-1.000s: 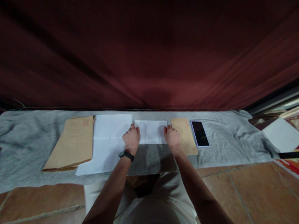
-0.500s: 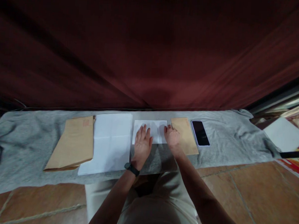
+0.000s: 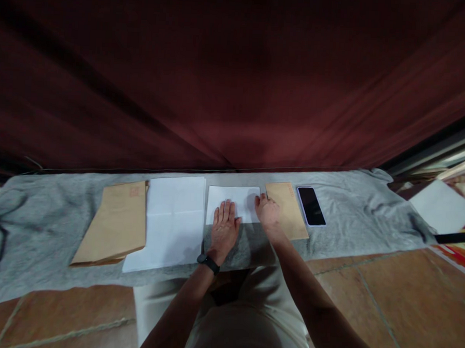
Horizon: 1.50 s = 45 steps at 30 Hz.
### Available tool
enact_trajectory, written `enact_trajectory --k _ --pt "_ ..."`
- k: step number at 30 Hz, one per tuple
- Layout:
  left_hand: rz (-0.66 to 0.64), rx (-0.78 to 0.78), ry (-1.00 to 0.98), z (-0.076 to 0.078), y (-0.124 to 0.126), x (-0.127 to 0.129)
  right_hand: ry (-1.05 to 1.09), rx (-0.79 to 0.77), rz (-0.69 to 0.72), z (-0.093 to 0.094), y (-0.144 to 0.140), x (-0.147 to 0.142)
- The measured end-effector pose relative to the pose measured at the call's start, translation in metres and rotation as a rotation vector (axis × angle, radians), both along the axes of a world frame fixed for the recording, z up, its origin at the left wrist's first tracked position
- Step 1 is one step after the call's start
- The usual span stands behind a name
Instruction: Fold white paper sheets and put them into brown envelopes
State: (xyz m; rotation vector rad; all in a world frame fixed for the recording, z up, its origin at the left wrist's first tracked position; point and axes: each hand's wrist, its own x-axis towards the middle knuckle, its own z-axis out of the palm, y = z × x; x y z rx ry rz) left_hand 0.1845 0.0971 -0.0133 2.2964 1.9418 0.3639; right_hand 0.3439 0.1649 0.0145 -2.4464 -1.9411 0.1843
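While flat, both hands [image 3: 225, 226] press smooth folded paper [image 3: 234, 201].

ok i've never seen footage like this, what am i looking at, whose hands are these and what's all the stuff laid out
The view comes from a camera worn on a person's head, looking down at their own bare arms. They sit at a grey cloth spread over a tiled floor, with a dark red curtain behind. The left hand, with a black wristband, lies flat on a small folded white paper; the right hand presses its right edge. Nothing is lifted. Left to right lie a stack of brown envelopes, a large creased white sheet, the folded paper, one brown envelope and a black phone.
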Motion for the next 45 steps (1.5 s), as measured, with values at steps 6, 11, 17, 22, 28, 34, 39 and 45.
enact_trajectory --k 6,11,17,22,28,34,39,45 --pt "0.012 0.019 0.026 -0.002 -0.001 0.002 0.014 0.013 -0.001 0.001 -0.001 0.000" --pt "0.015 0.046 0.045 -0.004 -0.002 0.002 0.036 0.061 0.010 0.000 -0.008 0.003" --pt "0.012 0.067 0.035 -0.007 -0.001 0.003 0.188 0.351 0.182 -0.007 -0.030 -0.009" --pt "-0.030 0.027 0.072 -0.008 -0.002 -0.001 0.387 0.425 0.447 -0.027 -0.045 -0.043" --pt "-0.042 0.029 0.082 -0.008 -0.003 -0.001 0.319 0.335 0.500 -0.041 -0.047 -0.047" --pt "0.015 0.083 0.022 -0.011 -0.003 -0.001 0.239 0.313 0.458 -0.043 -0.050 -0.026" --pt "0.095 0.119 -0.023 -0.010 -0.010 -0.012 0.217 0.341 0.408 -0.049 -0.056 -0.016" --pt "0.184 0.138 -0.059 -0.002 -0.005 -0.010 0.213 0.362 0.370 -0.053 -0.059 -0.014"
